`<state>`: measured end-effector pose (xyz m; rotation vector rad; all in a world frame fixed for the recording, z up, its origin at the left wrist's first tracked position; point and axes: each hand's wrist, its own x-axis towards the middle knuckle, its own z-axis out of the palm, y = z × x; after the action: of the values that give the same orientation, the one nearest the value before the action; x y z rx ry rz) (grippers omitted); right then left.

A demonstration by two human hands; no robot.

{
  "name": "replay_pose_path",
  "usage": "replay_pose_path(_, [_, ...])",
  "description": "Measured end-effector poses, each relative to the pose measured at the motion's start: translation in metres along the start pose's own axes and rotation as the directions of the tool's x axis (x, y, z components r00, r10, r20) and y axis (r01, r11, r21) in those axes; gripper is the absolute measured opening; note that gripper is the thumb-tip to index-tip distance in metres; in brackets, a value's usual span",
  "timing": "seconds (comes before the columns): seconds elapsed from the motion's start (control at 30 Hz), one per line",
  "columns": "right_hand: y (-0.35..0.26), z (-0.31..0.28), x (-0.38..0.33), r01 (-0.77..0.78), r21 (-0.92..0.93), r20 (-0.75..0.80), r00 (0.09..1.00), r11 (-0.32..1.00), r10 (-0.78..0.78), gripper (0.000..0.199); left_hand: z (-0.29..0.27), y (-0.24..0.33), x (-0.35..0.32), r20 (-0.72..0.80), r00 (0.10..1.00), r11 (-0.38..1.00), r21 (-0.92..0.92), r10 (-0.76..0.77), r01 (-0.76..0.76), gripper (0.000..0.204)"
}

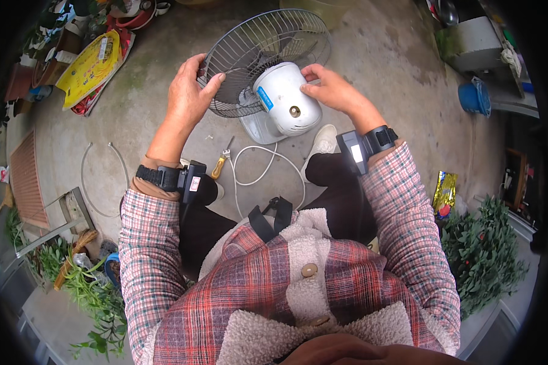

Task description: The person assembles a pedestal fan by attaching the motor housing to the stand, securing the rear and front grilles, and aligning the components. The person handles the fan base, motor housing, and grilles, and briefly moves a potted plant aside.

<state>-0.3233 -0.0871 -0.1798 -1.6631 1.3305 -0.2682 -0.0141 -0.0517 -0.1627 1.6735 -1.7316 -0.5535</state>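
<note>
Concrete floor (383,55): bears a screwdriver (220,163), white cord (259,170), yellow bag (90,67), blue bucket (474,97), gold foil packet (444,191), wire hoop (100,182).

White fan motor (286,100) — grey, perhaps silver, grille (259,45)

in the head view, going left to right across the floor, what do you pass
yellow bag → wire loop → left hand → screwdriver → white motor housing → right hand → gold packet → blue bucket
</note>
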Motion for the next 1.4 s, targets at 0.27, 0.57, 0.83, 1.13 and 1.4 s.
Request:
replay_pose_path(0.27, [-0.005, 0.004, -0.003, -0.011, -0.063, 0.028, 1.0, 0.998, 0.013, 0.059, 0.008, -0.004, 0.002, -0.078, 0.995, 0.994, 0.095, 0.06, -0.052, 0.052])
replay_pose_path(0.57, [-0.004, 0.003, -0.001, -0.01, -0.105, 0.035, 0.999, 0.994, 0.014, 0.066, 0.011, 0.016, -0.007, -0.127, 0.987, 0.993, 0.077, 0.095, -0.085, 0.031])
replay_pose_path(0.83, [-0.007, 0.002, -0.001, -0.024, -0.09, 0.067, 0.997, 0.996, 0.03, 0.073, 0.049, 0.028, -0.032, 0.318, 0.919, 0.971, -0.026, 0.233, -0.237, 0.042])
replay_pose_path(1.13, [-0.008, -0.001, -0.001, -0.063, 0.011, 0.1, 0.993, 0.998, 0.062, 0.074, 0.056, 0.024, -0.03, 0.368, 0.921, 0.986, -0.15, 0.128, -0.077, 0.043])
replay_pose_path(1.4, [-0.004, 0.003, 0.0, -0.057, 0.035, 0.089, 0.995, 0.998, 0.054, 0.069, 0.055, 0.016, -0.05, 0.497, 0.863, 0.979, -0.109, -0.095, 0.171, 0.041])
